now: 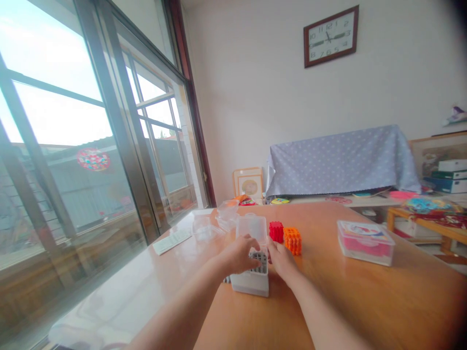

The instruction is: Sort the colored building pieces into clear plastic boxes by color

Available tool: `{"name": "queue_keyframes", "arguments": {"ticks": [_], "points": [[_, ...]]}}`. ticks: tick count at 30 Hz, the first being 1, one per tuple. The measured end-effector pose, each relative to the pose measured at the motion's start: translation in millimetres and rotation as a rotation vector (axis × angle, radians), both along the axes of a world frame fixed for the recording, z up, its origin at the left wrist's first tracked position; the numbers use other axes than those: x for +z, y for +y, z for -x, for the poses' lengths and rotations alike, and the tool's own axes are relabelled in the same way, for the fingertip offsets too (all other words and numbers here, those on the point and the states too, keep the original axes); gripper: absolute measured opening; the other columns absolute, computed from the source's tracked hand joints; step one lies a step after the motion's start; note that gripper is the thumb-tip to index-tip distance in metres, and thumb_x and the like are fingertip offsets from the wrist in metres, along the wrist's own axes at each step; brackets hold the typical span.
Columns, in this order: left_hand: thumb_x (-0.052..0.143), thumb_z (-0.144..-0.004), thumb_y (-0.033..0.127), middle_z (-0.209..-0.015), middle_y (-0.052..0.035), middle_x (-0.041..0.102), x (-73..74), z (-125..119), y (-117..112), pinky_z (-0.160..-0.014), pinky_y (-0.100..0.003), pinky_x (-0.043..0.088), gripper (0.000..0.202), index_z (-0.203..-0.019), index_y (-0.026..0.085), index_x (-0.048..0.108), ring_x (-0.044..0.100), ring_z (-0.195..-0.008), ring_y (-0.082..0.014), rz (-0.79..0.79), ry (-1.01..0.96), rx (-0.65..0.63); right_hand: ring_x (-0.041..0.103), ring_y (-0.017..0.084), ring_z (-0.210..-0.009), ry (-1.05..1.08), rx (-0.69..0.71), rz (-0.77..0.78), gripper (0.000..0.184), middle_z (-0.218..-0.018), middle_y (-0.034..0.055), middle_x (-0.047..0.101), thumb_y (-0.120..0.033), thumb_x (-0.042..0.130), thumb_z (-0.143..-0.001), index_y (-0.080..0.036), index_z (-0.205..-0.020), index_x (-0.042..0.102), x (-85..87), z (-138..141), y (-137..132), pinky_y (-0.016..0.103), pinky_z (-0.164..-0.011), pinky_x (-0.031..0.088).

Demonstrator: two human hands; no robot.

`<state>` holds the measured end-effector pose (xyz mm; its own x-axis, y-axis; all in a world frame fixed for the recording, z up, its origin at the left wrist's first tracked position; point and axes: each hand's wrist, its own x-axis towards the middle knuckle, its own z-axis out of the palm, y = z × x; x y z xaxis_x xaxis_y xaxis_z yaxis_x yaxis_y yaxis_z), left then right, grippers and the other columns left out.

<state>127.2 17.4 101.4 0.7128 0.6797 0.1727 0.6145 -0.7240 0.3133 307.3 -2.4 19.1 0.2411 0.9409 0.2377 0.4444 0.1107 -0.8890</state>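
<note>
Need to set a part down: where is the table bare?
Bare tabletop runs between the orange stack and the pink-filled box. Crowded: around the open box, left hand and right hand; farther left, clear containers and the paper sheet.

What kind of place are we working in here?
Probably a room in a home, though that isn't certain. A framed clock hangs on the wall, a dotted cloth drapes something against it, and large glass windows stand beside the wooden table.
</note>
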Motion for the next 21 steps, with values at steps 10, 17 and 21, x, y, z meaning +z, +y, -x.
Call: {"name": "queue_keyframes", "arguments": {"ticks": [10, 17, 21], "points": [[0.066, -0.072, 0.016, -0.101, -0.0044, 0.068, -6.3, -6.7, -2.2, -0.084, -0.026, 0.051, 0.027, -0.096, 0.02, 0.076, 0.065, -0.087, -0.0177, 0.07, -0.047, -0.111, 0.068, 0.024, -0.076, 0.048, -0.002, -0.015, 0.063, -0.074, 0.0076, 0.072, -0.064, 0.027, -0.094, -0.022, -0.09, 0.073, -9.3, 0.0, 9.3, 0.029, -0.068, 0.048], [0.058, -0.077, 0.014, -0.1, -0.0051, 0.071, -8.5, 6.0, 8.1, -0.083, -0.027, 0.051, 0.03, -0.102, 0.018, 0.074, 0.065, -0.091, -0.0181, 0.078, -0.158, -0.059, 0.068, 0.023, -0.074, 0.04, -0.042, 0.021, 0.064, -0.072, 0.0085, 0.072, -0.066, 0.028, -0.093, -0.02, -0.087, 0.073, -5.1, 3.0, 6.7, 0.029, -0.067, 0.048], [0.055, -0.079, 0.015, -0.102, -0.0051, 0.072, -5.6, 30.1, 25.7, -0.086, -0.03, 0.052, 0.029, -0.102, 0.019, 0.071, 0.065, -0.095, -0.0188, 0.027, -0.206, 0.058, 0.069, 0.023, -0.076, 0.02, -0.04, 0.003, 0.061, -0.073, 0.0087, 0.073, -0.066, 0.033, -0.092, -0.019, -0.081, 0.072, -0.4, 4.0, 1.6, 0.028, -0.066, 0.048]]}}
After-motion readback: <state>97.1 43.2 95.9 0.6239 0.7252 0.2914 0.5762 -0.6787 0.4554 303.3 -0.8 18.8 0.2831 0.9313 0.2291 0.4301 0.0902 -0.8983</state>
